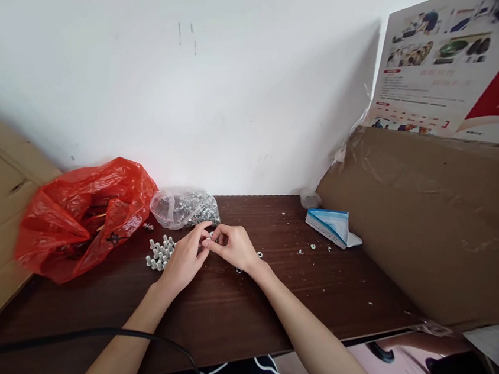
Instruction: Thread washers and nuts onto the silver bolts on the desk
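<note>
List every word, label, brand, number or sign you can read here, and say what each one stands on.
None can be quoted with certainty.
Poster at the upper right: lines of print and red headings, too small and blurred to read.
Blue-and-white packet: small print along its side, too small to read.
Red plastic bag: a dark mark, too unclear to tell whether it is print.

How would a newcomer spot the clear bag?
On the dark brown table, find the big red bag at left. The clear bag lies just right of it, by the white wall. It's smaller and colourless, with silvery bits showing through.
</note>
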